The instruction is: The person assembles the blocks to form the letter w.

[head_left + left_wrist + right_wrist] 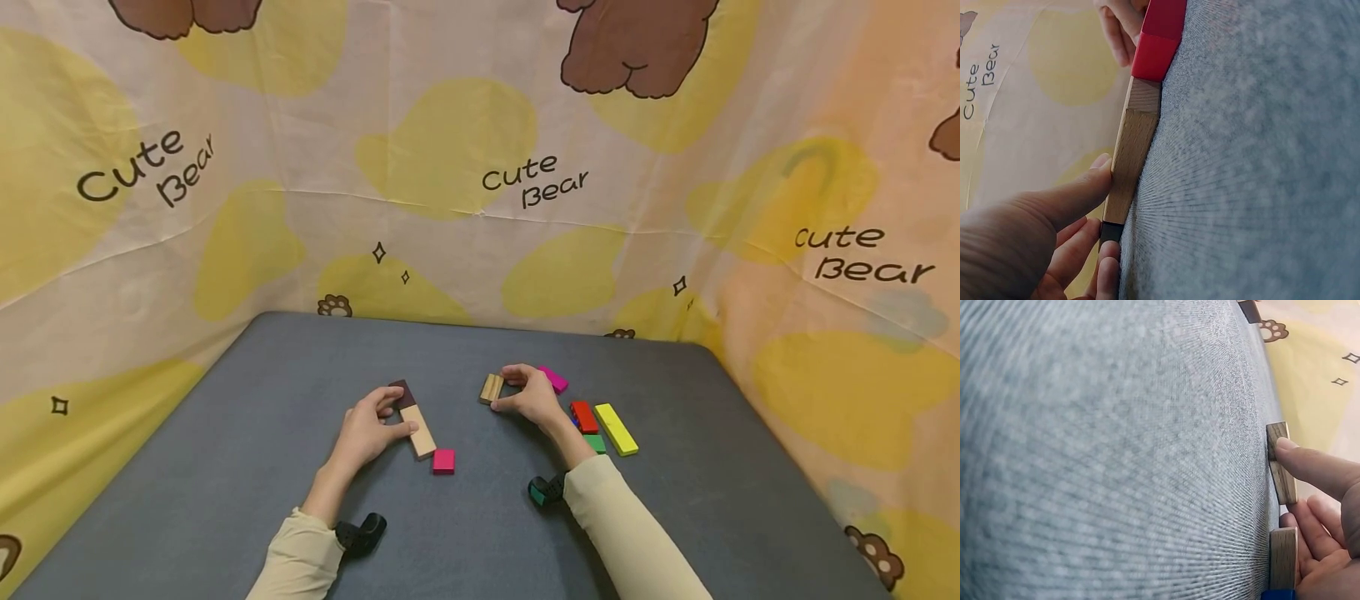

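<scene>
My left hand [365,429] lies along a row of two blocks. Its thumb touches a pale wooden block [420,433], and its fingers rest at a dark brown block [405,393] joined end to end with it. A red-pink square block [444,462] sits at the near end of the pale one. My right hand [534,398] pinches a striped wooden block [491,388] on the table, thumb at its near side and fingers at the other side. Close to those fingers lies another brown wooden block [1283,557], seen only in the right wrist view.
Right of my right hand lie a magenta block [553,379], a red block [583,417], a long yellow block [617,429] and a green block [595,443]. A blue block [1277,594] is partly hidden. Printed cloth walls [420,167] enclose the grey table [225,467].
</scene>
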Demonstrator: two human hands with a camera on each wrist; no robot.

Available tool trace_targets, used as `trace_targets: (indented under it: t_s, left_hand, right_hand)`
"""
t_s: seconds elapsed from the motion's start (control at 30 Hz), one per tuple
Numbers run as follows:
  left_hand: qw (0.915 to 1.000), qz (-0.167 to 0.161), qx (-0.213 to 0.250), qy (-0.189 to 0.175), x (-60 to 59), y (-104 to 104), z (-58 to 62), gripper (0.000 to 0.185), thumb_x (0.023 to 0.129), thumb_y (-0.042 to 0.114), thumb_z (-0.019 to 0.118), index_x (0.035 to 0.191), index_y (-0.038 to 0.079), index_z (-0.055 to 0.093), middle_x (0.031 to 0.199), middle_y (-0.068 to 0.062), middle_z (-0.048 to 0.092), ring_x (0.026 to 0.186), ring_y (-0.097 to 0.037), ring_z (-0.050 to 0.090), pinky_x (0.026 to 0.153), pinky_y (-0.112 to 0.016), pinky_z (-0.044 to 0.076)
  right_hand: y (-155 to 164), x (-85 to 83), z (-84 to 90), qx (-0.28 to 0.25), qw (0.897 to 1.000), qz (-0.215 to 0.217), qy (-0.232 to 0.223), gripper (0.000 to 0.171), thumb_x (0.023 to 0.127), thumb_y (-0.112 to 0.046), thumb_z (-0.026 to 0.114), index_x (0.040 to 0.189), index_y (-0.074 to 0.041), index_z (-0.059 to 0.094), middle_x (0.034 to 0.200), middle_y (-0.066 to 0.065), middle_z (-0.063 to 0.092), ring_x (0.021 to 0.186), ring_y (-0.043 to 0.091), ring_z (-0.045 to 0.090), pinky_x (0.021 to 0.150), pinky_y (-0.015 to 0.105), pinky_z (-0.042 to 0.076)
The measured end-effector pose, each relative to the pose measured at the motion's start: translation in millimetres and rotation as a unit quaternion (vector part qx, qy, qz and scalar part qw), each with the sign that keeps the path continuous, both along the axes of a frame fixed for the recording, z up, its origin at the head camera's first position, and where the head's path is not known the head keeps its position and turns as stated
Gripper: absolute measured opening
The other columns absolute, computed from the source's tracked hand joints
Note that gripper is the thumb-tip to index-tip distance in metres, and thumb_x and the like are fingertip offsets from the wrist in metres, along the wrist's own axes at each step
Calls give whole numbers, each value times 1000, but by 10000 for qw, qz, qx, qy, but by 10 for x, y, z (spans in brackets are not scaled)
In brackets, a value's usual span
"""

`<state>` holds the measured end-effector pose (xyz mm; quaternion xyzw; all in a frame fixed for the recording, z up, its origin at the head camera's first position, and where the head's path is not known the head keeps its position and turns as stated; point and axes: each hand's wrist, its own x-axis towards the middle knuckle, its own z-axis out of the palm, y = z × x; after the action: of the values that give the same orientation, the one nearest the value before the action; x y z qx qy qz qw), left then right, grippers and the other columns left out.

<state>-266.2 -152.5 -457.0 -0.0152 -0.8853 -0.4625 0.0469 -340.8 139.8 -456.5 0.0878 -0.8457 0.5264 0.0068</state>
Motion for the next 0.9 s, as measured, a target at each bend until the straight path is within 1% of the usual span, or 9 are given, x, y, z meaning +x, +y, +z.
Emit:
trace_targets:
  t_s: [0.13,0.4,0.57,0.67,0.8,0.9]
  left_hand:
    - [10000,-7,-3,21,-4,3,2,62,80,23,84,135,9,58,133,-15,60,118,-34,56,97,-53,43]
    - [10000,-9,-34,58,-7,4,-7,62,81,23,84,135,8,58,132,-17,60,117,-34,57,96,-54,43]
    - [10000,-8,-17,48,-2,4,-7,62,81,23,84,135,8,58,133,-17,59,118,-35,56,96,-53,43]
    - [10000,-22,-4,32,-4,0,-9,62,81,23,84,135,8,58,133,-17,59,118,-35,56,96,-53,43]
    - [10000,-38,22,34,-6,-7,-7,62,81,23,84,135,8,58,133,-17,59,118,-35,56,96,-53,43]
    - [10000,-40,29,34,-7,-8,-9,62,81,22,84,135,8,58,133,-17,59,118,-35,56,96,-53,43]
  right_hand:
    - [-8,12,15,40,10000,-29,1,67,67,-2,91,128,1,61,122,10,64,114,28,55,99,42,44]
    - [-20,35,24,155,9998,-122,30,66,68,-3,91,127,0,61,120,9,64,112,26,56,99,42,45]
    - [13,52,59,-134,9999,-109,8,67,69,0,89,129,2,60,121,10,64,113,27,57,96,43,47]
    - [39,70,92,-328,9994,-96,-3,68,70,1,87,131,3,58,122,11,63,114,29,57,97,44,46]
    - [52,116,135,-414,9991,-18,54,70,70,0,87,133,4,56,123,13,62,116,29,57,100,44,44]
    - [43,176,153,-455,9989,67,107,71,70,-1,88,133,4,56,123,12,62,114,28,59,99,44,46]
